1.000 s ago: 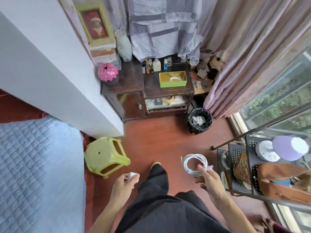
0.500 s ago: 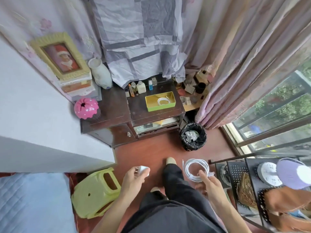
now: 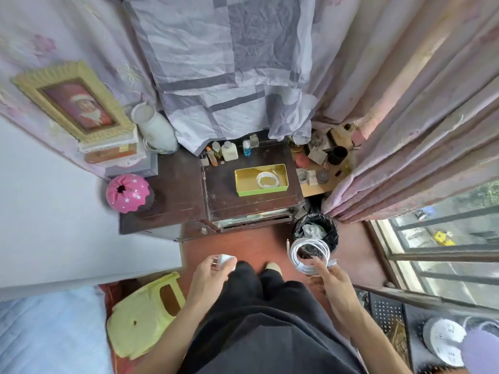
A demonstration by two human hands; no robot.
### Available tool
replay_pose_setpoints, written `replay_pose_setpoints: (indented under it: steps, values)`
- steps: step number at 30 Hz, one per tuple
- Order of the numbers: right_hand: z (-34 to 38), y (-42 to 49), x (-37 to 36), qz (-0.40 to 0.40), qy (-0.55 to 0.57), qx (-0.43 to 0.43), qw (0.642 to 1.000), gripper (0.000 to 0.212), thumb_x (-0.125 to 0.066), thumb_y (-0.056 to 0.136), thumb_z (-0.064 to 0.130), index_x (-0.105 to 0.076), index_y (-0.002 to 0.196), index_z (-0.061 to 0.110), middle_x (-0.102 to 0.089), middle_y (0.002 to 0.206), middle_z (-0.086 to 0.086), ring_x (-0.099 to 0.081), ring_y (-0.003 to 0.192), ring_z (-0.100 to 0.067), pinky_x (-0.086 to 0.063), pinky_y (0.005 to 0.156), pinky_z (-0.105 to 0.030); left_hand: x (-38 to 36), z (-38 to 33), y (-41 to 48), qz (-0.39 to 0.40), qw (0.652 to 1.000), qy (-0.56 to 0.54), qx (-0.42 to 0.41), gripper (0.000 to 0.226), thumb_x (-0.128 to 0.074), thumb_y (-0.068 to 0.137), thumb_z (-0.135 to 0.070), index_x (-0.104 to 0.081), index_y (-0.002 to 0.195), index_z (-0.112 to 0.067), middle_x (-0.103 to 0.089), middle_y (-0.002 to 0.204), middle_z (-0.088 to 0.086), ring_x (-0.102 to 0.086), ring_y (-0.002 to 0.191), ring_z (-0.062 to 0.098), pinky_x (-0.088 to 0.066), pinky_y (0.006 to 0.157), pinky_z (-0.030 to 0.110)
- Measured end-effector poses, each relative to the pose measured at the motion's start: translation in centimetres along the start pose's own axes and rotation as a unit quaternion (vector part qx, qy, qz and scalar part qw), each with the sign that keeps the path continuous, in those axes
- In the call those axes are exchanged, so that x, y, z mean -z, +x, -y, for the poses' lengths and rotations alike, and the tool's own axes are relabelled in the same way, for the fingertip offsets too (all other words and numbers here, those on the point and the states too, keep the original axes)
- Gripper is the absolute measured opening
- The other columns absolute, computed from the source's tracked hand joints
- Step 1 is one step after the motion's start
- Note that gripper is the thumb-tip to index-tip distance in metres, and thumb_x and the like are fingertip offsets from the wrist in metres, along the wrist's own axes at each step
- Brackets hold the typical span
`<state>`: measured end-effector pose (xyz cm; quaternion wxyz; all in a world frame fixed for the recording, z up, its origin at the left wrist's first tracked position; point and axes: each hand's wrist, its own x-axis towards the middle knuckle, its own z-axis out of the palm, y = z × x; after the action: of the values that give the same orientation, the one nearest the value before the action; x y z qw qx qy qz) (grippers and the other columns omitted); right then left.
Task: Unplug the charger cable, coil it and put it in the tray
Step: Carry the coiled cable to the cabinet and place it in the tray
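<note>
My right hand [image 3: 333,284] grips a coiled white charger cable [image 3: 310,255], held above the floor in front of the bin. My left hand [image 3: 209,276] is closed on a small white charger plug [image 3: 225,261] with its prongs pointing left. A yellow-green tray [image 3: 244,191] rests on the dark wooden cabinet [image 3: 221,201] ahead, and another coiled white cable [image 3: 267,180] lies inside it. Both hands are well short of the tray, at about knee height above my dark trousers.
A black bin [image 3: 330,233] with crumpled paper stands right of the cabinet. A yellow-green stool [image 3: 143,319] is at my lower left beside the bed. Small bottles [image 3: 229,151], a pink ornament [image 3: 127,193] and a white vase [image 3: 155,129] sit on the cabinet. A black rack [image 3: 391,317] stands at right.
I have stepped closer to the cabinet; it and the tray now appear larger and nearer. Both hands keep the same hold on plug and cable.
</note>
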<state>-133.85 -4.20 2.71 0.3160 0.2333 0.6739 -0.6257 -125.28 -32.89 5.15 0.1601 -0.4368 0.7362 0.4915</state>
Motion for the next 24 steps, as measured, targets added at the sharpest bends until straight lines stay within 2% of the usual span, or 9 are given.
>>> replay_pose_setpoints:
  steps: [3,7,8,10,12,15,18,22,24]
  values:
    - [2.5,2.0,-1.4,0.013,0.008,-0.016,1.000,0.030,-0.070,0.102,0.037,-0.079,0.081,0.018,-0.072,0.065,0.005,-0.058,0.048,-0.002,-0.044,0.042,-0.012,0.6,-0.5,1.9,-0.002,1.000,-0.009,0.029,0.041,-0.066,0.089,-0.057,-0.063,0.116,-0.025,-0.072,0.106,-0.005,-0.070,0.090,0.011,-0.056,0.078,0.026]
    - [5.4,4.3,-3.7,0.026,-0.023,-0.019,0.999,0.038,-0.068,0.103,0.038,-0.083,0.071,0.027,-0.072,0.061,0.003,-0.060,0.046,0.000,-0.045,0.042,-0.011,2.0,-0.8,5.1,0.000,0.998,-0.018,0.055,0.032,-0.065,0.091,-0.054,-0.062,0.108,-0.028,-0.072,0.101,-0.008,-0.071,0.084,0.011,-0.052,0.070,0.022]
    - [5.9,4.9,-4.3,0.022,-0.037,-0.019,0.999,0.038,-0.067,0.104,0.038,-0.084,0.072,0.027,-0.073,0.061,0.001,-0.060,0.046,0.000,-0.046,0.044,-0.012,2.5,-1.0,6.2,0.002,0.998,-0.018,0.061,0.028,-0.065,0.092,-0.054,-0.063,0.104,-0.028,-0.072,0.099,-0.008,-0.071,0.083,0.011,-0.052,0.068,0.021]
    - [6.8,5.8,-5.5,-0.008,-0.059,-0.025,0.998,0.036,-0.069,0.102,0.041,-0.080,0.078,0.017,-0.076,0.065,-0.002,-0.064,0.053,-0.006,-0.049,0.054,-0.021,3.4,-1.7,8.5,0.008,0.998,-0.009,0.063,0.023,-0.066,0.091,-0.052,-0.064,0.091,-0.030,-0.075,0.095,-0.006,-0.072,0.078,0.010,-0.055,0.070,0.025]
    - [7.5,6.5,-6.4,-0.036,-0.086,-0.021,0.995,0.030,-0.071,0.100,0.042,-0.075,0.087,0.015,-0.077,0.070,-0.002,-0.069,0.058,-0.010,-0.051,0.064,-0.029,3.9,-2.7,10.4,0.012,0.998,-0.002,0.060,0.021,-0.067,0.088,-0.053,-0.064,0.085,-0.032,-0.075,0.091,-0.007,-0.073,0.076,0.009,-0.059,0.073,0.029]
    - [8.2,8.2,-7.8,-0.057,-0.129,-0.006,0.990,0.019,-0.071,0.101,0.036,-0.067,0.101,0.017,-0.082,0.085,-0.007,-0.072,0.057,-0.007,-0.059,0.074,-0.035,4.5,-5.0,13.3,0.012,0.998,-0.008,0.065,0.026,-0.067,0.081,-0.062,-0.063,0.086,-0.036,-0.072,0.088,-0.014,-0.071,0.075,0.004,-0.052,0.064,0.022]
    - [8.6,9.3,-8.6,-0.062,-0.148,-0.001,0.987,0.018,-0.069,0.102,0.036,-0.057,0.106,0.024,-0.082,0.086,-0.007,-0.075,0.061,-0.011,-0.060,0.087,-0.051,4.7,-7.3,15.0,0.013,0.997,-0.018,0.080,0.035,-0.067,0.075,-0.067,-0.064,0.092,-0.036,-0.071,0.089,-0.016,-0.071,0.080,0.004,-0.055,0.071,0.026]
    - [9.2,12.1,-9.8,-0.073,-0.149,-0.026,0.986,0.026,-0.069,0.101,0.044,-0.054,0.108,0.023,-0.081,0.072,-0.001,-0.079,0.071,-0.020,-0.061,0.085,-0.053,4.1,-9.4,16.7,0.031,0.996,-0.031,0.074,0.044,-0.069,0.071,-0.066,-0.069,0.102,-0.035,-0.075,0.094,-0.013,-0.073,0.086,0.006,-0.059,0.085,0.033]
    - [9.1,14.3,-10.1,-0.089,-0.133,-0.039,0.986,0.029,-0.070,0.100,0.042,-0.053,0.112,0.021,-0.081,0.071,0.006,-0.077,0.064,-0.010,-0.063,0.073,-0.040,3.2,-9.8,17.5,0.039,0.996,-0.032,0.079,0.035,-0.073,0.079,-0.054,-0.070,0.106,-0.031,-0.076,0.094,-0.009,-0.074,0.086,0.008,-0.060,0.086,0.035]
